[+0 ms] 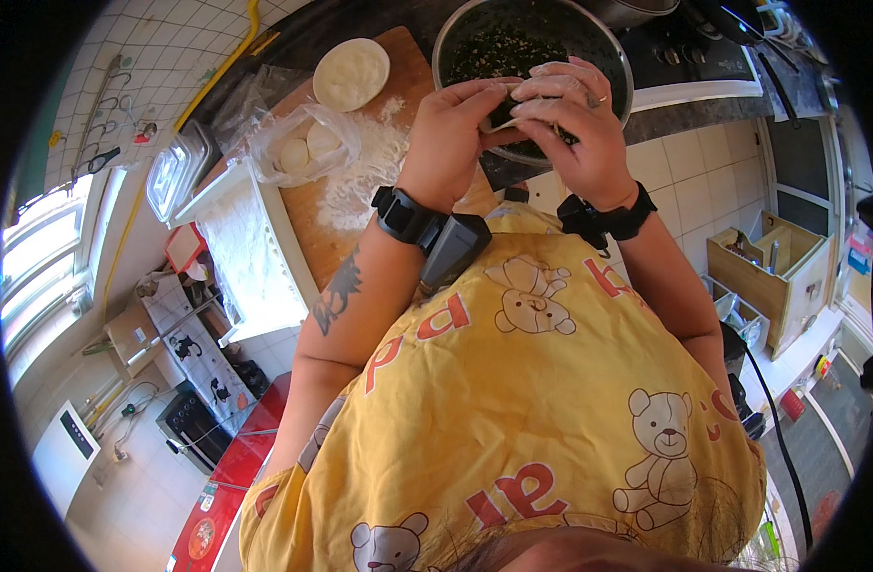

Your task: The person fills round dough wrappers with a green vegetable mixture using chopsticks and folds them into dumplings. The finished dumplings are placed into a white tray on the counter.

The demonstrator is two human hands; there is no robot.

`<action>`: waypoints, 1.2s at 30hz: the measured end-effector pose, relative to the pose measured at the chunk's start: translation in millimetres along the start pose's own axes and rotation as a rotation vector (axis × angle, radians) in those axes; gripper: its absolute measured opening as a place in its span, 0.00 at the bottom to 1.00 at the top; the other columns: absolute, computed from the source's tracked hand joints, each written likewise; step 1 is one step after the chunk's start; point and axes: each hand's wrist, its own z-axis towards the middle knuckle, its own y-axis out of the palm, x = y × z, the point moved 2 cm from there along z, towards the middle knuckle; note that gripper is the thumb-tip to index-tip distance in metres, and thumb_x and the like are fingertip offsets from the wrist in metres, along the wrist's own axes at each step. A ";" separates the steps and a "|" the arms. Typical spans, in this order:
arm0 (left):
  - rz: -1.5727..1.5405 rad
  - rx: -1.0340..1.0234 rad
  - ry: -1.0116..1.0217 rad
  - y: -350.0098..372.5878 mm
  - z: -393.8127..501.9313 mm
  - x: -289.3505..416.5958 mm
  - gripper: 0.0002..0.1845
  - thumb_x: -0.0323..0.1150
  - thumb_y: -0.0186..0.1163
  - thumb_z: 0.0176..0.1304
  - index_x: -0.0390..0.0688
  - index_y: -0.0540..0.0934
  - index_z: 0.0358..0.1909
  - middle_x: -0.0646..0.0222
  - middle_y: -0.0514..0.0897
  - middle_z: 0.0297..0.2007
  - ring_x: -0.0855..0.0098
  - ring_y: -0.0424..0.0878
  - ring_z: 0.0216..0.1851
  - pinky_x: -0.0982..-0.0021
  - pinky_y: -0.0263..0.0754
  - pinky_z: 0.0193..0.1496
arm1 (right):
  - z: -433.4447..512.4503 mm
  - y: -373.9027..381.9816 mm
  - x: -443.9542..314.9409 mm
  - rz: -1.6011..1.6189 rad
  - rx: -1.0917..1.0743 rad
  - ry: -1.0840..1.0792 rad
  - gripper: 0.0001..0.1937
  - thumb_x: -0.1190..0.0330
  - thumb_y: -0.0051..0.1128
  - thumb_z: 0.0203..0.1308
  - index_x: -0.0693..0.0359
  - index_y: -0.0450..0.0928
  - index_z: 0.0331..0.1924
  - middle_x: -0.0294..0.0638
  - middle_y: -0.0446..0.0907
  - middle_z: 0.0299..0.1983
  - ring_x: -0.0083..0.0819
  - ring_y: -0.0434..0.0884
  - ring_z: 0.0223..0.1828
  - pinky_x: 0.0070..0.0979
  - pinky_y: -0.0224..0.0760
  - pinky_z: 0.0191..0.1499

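My left hand (451,136) and my right hand (576,129) meet over the near edge of a large metal bowl (626,93) of chopped green filling. Between them is a thin dough wrapper (499,127) with dark green filling inside; the fingers of both hands pinch its edges. Flour whitens my right fingers. To the left, a wooden board (301,229) carries scattered flour (361,168), a small bowl of flour (351,74) and an open plastic bag (265,154) with pale dough balls (294,154). My palms and part of the wrapper are hidden.
A white tray (276,214) lined with clear plastic lies left of the board, near clear plastic containers (183,171). A gas stove (687,64) with pots is at the upper right. An open wooden drawer (772,272) stands below the counter on the right.
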 end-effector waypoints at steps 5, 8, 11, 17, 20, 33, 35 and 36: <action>-0.013 -0.005 0.031 2.6 -3.8 1.0 0.18 0.32 0.50 0.78 0.29 0.77 0.59 0.56 0.82 0.56 0.63 0.84 0.55 0.55 0.84 0.59 | 1.6 3.2 0.9 0.080 0.118 0.204 0.05 0.70 0.68 0.60 0.55 0.87 0.40 0.35 0.84 0.52 0.38 0.78 0.58 0.34 0.65 0.64; -0.058 -0.025 0.045 2.4 -5.8 -0.1 0.18 0.34 0.52 0.79 0.30 0.78 0.59 0.57 0.83 0.55 0.62 0.84 0.55 0.55 0.85 0.59 | 0.4 6.5 -0.4 0.143 0.159 0.348 0.05 0.70 0.70 0.59 0.56 0.88 0.39 0.37 0.84 0.53 0.38 0.79 0.58 0.32 0.68 0.62; -0.032 -0.044 0.079 3.4 -7.3 -1.7 0.17 0.32 0.57 0.76 0.30 0.79 0.59 0.59 0.84 0.53 0.65 0.85 0.54 0.59 0.85 0.58 | 0.5 8.4 0.0 0.249 0.203 0.427 0.05 0.70 0.70 0.60 0.56 0.88 0.39 0.38 0.84 0.54 0.36 0.79 0.58 0.30 0.71 0.60; 0.159 -0.045 0.197 6.9 -10.8 -0.7 0.18 0.22 0.67 0.66 0.30 0.81 0.56 0.63 0.87 0.48 0.76 0.86 0.47 0.74 0.83 0.51 | 2.3 11.6 3.7 0.507 0.238 0.538 0.06 0.69 0.71 0.61 0.60 0.87 0.39 0.39 0.84 0.54 0.31 0.81 0.57 0.27 0.72 0.60; 0.279 -0.049 0.317 8.9 -12.0 1.9 0.24 0.20 0.67 0.66 0.34 0.77 0.63 0.63 0.88 0.47 0.76 0.86 0.46 0.76 0.82 0.51 | 0.8 10.8 5.3 0.771 0.168 0.676 0.07 0.69 0.71 0.61 0.61 0.88 0.40 0.38 0.84 0.54 0.29 0.81 0.56 0.26 0.72 0.59; 0.578 -0.173 0.271 4.4 -23.0 14.5 0.40 0.20 0.66 0.66 0.46 0.61 0.78 0.61 0.87 0.50 0.79 0.82 0.47 0.76 0.79 0.49 | 11.9 -17.9 -0.5 0.497 -0.167 0.455 0.10 0.68 0.70 0.62 0.64 0.88 0.45 0.38 0.85 0.51 0.29 0.82 0.53 0.25 0.75 0.55; 0.527 -0.161 0.290 4.2 -22.3 12.4 0.39 0.23 0.68 0.65 0.47 0.64 0.76 0.66 0.89 0.46 0.84 0.79 0.41 0.78 0.78 0.44 | 11.5 -17.2 -1.8 0.512 -0.168 0.497 0.10 0.69 0.70 0.62 0.64 0.88 0.44 0.38 0.85 0.50 0.32 0.82 0.52 0.26 0.74 0.55; 0.550 -0.144 0.305 4.0 -21.8 11.3 0.37 0.23 0.68 0.64 0.46 0.67 0.75 0.66 0.89 0.46 0.84 0.79 0.41 0.78 0.77 0.44 | 11.4 -16.5 -2.2 0.519 -0.168 0.518 0.09 0.69 0.69 0.62 0.64 0.87 0.43 0.38 0.85 0.50 0.33 0.82 0.52 0.27 0.74 0.55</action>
